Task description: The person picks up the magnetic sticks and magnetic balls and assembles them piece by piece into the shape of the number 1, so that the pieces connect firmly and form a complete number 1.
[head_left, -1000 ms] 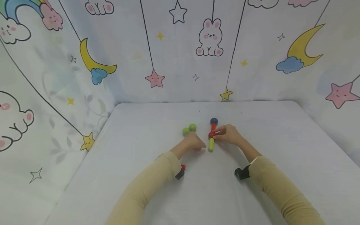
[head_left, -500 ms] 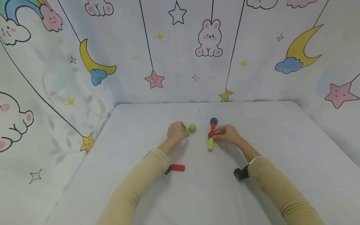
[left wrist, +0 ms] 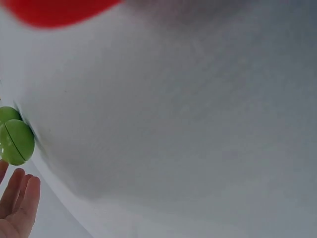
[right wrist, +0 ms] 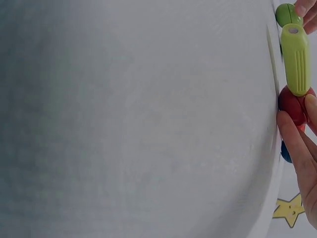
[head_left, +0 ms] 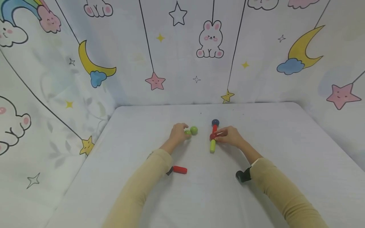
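Note:
My right hand (head_left: 232,136) pinches the red ball (head_left: 213,136) of a joined toy rod. A red stick (head_left: 214,128) links this ball to a blue ball (head_left: 215,122) at the far end, and a yellow-green stick (head_left: 212,146) points toward me. At the near one of two green balls, my left hand (head_left: 178,133) has its fingers spread. The left wrist view shows these fingers fairly straight beside the near green ball (left wrist: 18,142), while in the right wrist view a fingertip seems to touch a green ball (right wrist: 289,16). The farther green ball (head_left: 194,130) lies right beside it.
A loose red stick (head_left: 180,170) lies on the white table (head_left: 205,196) near my left sleeve. Black wrist cameras jut from both sleeves, the right one (head_left: 243,176) close above the tabletop. A patterned cloth backdrop (head_left: 182,57) rises behind the table.
From beside the yellow-green stick, my left hand has moved left and away to the green balls, and its fingers have since parted. The loose red stick has come into full view. My right hand stays put.

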`<state>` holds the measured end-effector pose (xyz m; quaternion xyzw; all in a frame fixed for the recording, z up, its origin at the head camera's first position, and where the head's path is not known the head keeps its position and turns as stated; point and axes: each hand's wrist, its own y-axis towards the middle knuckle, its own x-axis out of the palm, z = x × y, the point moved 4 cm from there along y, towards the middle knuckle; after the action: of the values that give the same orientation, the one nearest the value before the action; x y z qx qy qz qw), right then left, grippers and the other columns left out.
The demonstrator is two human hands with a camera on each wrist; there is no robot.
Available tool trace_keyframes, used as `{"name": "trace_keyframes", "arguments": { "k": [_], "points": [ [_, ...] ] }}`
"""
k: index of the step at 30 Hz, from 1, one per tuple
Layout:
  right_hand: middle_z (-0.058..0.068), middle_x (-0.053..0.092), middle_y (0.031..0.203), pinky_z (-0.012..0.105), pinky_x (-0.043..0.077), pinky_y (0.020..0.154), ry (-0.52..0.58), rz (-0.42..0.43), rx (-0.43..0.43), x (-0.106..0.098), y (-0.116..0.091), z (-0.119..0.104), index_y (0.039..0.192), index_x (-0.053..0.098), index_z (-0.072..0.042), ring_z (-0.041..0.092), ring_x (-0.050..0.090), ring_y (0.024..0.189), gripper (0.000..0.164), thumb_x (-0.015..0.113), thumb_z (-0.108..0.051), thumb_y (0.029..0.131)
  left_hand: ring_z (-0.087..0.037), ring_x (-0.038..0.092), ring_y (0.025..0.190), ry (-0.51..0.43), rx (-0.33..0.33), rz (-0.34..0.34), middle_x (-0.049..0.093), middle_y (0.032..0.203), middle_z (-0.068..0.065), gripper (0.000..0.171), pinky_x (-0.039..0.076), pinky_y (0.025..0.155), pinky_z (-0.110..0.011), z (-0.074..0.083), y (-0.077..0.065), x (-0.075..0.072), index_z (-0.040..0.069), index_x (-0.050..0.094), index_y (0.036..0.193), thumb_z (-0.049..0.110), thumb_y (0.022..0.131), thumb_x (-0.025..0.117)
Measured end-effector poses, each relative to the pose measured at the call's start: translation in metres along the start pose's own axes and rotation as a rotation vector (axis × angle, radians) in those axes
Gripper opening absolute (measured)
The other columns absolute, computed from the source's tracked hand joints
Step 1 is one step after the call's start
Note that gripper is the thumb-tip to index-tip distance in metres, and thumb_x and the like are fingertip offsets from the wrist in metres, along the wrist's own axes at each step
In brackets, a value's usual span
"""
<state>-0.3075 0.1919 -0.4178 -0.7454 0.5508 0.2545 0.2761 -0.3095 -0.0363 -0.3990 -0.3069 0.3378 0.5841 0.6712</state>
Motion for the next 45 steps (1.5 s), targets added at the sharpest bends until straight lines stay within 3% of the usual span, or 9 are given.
{"name": "trace_keyframes", "arguments": {
  "k": [15,26,37,45],
  "points": [
    [0.019,0.062,0.11,0.034,0.051,0.077,-0.003,-0.023,0.009,0.002,0.003,-0.003,0.114,0.06,-0.001,0.03,0.059,0.1,0.037,0.068,-0.02,0.083,-0.027,0.055,0.103,-0.034,-0.057,-0.018,0.059,0.112,-0.015,0.039,0.046,0.086,-0.033,-0.008,-0.001,0.003,-0.003,0.06,0.112,0.017,0.08,0.071],
    [0.019,0.062,0.109,0.036,0.051,0.078,-0.001,-0.027,-0.034,0.004,0.006,-0.004,0.112,0.057,0.0,0.03,0.059,0.1,0.034,0.066,-0.016,0.083,-0.026,0.056,0.1,-0.047,-0.143,-0.036,0.058,0.114,-0.014,0.039,0.048,0.083,-0.033,-0.006,-0.006,-0.002,-0.001,0.062,0.11,0.017,0.077,0.073],
    [0.022,0.06,0.112,0.037,0.051,0.079,0.025,-0.026,-0.038,0.004,0.008,-0.003,0.113,0.056,-0.001,0.033,0.058,0.101,0.034,0.066,-0.015,0.084,-0.025,0.059,0.092,-0.08,-0.132,-0.098,0.06,0.107,-0.015,0.04,0.05,0.077,-0.032,-0.007,-0.014,-0.005,-0.002,0.06,0.112,0.012,0.077,0.072],
    [0.022,0.06,0.112,0.036,0.052,0.076,0.011,-0.032,-0.032,0.003,0.006,-0.005,0.114,0.058,-0.002,0.033,0.058,0.101,0.034,0.066,-0.017,0.084,-0.022,0.059,0.088,-0.031,-0.066,-0.151,0.061,0.102,-0.013,0.043,0.05,0.074,-0.03,-0.011,-0.016,-0.004,-0.002,0.059,0.112,0.016,0.076,0.073]
  ]
}}
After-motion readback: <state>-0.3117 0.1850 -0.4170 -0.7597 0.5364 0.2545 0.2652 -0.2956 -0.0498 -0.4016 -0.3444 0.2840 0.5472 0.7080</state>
